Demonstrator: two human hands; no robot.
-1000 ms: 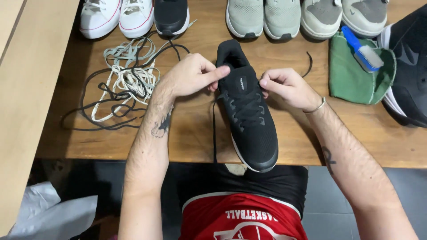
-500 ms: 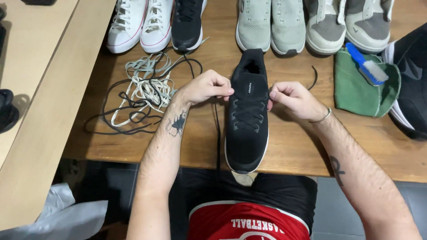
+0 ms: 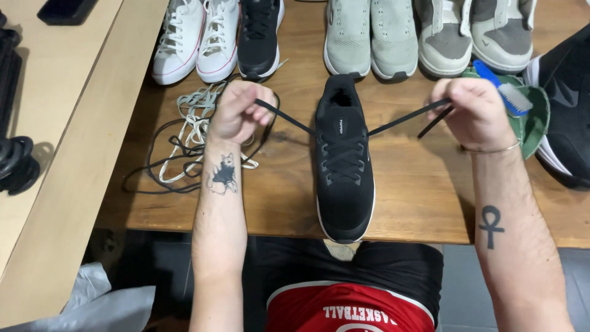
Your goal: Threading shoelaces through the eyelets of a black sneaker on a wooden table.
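A black sneaker [image 3: 343, 161] with a white sole lies on the wooden table [image 3: 418, 197], toe toward me and overhanging the front edge. Its black lace [image 3: 289, 118] runs out from the top eyelets to both sides, pulled taut. My left hand [image 3: 238, 112] is closed around the left lace end, left of the shoe. My right hand [image 3: 472, 114] grips the right lace end, right of the shoe, its loose tip hanging beside the fist.
A row of shoes lines the back: white sneakers [image 3: 195, 38], a black sneaker [image 3: 260, 35], pale green ones [image 3: 369, 37], grey high-tops [image 3: 473, 34]. Loose laces [image 3: 187, 138] lie in a tangle at left. A blue brush [image 3: 505, 89] rests on a green cloth [image 3: 536, 120].
Both hands have moved apart from the shoe's tongue, drawing the lace ends outward and tight. The view has shifted, showing more of the light side surface at left.
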